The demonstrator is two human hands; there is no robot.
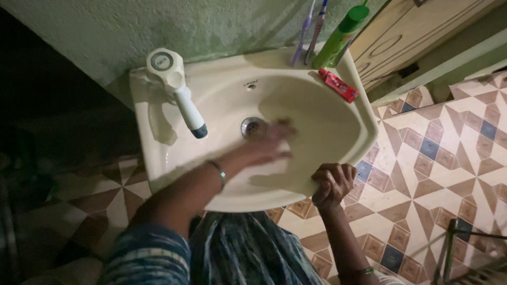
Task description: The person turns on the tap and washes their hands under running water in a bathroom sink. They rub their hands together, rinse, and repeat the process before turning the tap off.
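Left hand [269, 148]: blurred, spread flat in the basin beside the drain [253, 126]; any cloth beneath cannot be made out.
Right hand [332, 182]: curled tight on the sink [158, 153] front rim.
Back-right corner: toothbrushes [309, 31], green bottle [340, 37], tops cut off.

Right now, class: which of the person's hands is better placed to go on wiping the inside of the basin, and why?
The left hand, probably: it lies flat inside the sink bowl beside the drain. The right hand grips the front rim outside the bowl.
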